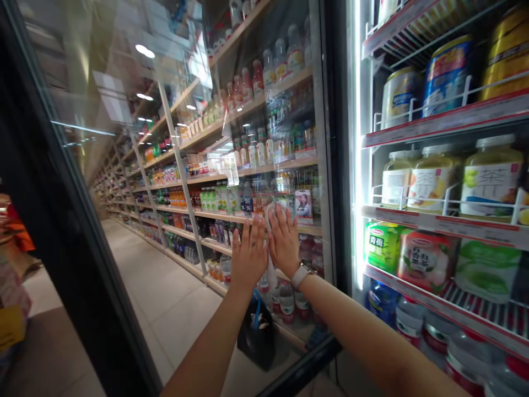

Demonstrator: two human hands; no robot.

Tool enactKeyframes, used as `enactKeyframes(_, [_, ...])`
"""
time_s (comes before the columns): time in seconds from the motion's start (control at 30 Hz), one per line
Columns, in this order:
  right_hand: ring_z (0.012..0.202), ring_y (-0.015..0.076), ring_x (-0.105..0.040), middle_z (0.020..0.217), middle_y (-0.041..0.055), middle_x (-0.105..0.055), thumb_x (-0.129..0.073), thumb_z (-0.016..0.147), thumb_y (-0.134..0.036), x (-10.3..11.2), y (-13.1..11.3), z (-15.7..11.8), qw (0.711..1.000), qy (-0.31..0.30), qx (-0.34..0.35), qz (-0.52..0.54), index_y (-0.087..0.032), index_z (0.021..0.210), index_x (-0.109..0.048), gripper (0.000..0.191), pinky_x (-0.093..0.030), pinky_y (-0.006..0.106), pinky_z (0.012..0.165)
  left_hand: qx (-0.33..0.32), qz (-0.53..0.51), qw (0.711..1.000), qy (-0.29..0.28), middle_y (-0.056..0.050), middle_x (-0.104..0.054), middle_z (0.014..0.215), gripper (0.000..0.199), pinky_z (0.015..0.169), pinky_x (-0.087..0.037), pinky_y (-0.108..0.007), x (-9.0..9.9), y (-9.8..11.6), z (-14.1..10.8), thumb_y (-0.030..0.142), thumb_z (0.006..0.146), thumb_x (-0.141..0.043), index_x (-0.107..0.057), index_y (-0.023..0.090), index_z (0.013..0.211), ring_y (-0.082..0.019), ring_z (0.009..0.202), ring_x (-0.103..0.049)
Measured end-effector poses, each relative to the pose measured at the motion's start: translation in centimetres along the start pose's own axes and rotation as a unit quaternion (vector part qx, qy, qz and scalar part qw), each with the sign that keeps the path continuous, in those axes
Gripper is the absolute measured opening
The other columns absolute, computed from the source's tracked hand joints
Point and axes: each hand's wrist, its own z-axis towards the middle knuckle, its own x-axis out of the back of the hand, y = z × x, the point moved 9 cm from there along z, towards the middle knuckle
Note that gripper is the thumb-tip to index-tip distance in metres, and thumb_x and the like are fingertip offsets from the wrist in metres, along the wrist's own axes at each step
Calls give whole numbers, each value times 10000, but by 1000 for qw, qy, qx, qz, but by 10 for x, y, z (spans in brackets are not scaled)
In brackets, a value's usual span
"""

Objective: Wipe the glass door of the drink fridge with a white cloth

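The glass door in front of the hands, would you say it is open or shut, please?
Open: the glass door stands at an angle beside the lit shelves, whose bottles show with no glass across them.

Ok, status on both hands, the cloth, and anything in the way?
Right hand flat over white cloth against glass pane. Left hand open alongside. Nothing visible blocking either hand.

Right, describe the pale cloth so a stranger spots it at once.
Left of the lit shelves is a glass door. On it, the right hand, watch at the wrist, presses the pale cloth: whitish and crumpled, unlike the bottles seen around it.
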Motion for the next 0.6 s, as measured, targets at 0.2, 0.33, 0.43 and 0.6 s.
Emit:
enactKeyframes(0.2, [1522,283,-63,1610,95,-280,-393,936,-140,-15,-4,-92,997,-49,64,-4,-178,1496,-382,562,-261,554,1179,5,-1,1000,-12,-92,-212,1593,690,1238,-93,-524,0,-1,0,277,975,-419,-46,170,1545,-247,1504,-108])
enactKeyframes(0.33, [1522,274,-71,1596,96,-314,-392,921,-124,-18,-1,-110,994,-80,67,-19,-187,1491,-396,573,-247,548,1186,4,-7,1000,-7,-93,-225,1587,699,1241,-73,-518,0,-1,0,285,976,-430,-41,170,1546,-232,1504,-72])
enactKeyframes(0.43, [1523,248,-78,1610,80,-284,-356,959,-163,-10,4,-67,996,-74,43,-27,-209,1529,-318,573,-203,535,1205,2,-4,1000,-3,-94,-206,1590,690,1240,-53,-518,-1,-1,0,293,979,-424,-54,165,1547,-233,1501,-41])
enactKeyframes(0.6, [1526,226,-15,1650,51,-151,-291,1004,-245,6,16,17,998,-17,-38,-37,-214,1572,-160,584,-134,539,1224,1,-8,1000,-6,-102,-207,1588,687,1240,-53,-518,-1,-1,0,294,978,-423,-62,158,1546,-233,1499,-39])
